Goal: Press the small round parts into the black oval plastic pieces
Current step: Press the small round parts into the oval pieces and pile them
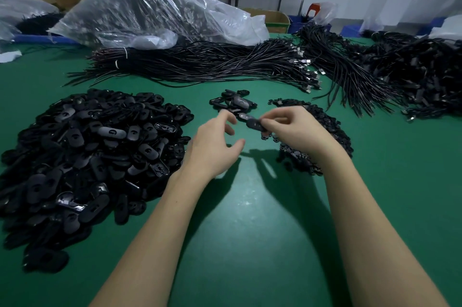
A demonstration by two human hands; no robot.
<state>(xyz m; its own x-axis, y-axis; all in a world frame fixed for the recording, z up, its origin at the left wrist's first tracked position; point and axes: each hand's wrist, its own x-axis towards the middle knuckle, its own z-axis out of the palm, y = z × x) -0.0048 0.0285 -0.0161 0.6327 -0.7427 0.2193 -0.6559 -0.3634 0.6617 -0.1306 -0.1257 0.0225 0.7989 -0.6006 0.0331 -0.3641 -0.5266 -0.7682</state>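
Observation:
My right hand pinches a black oval plastic piece by its right end, a little above the green table. My left hand hovers just left of that piece with loosely spread fingers and holds nothing. A large heap of black oval pieces lies on the left. A small cluster of oval pieces sits just beyond my hands. A pile of small black round parts lies under and behind my right hand.
Bundles of black cables stretch across the far side, and more cables are heaped at the right. A clear plastic bag full of parts stands behind them. Blue bins and cardboard boxes line the back.

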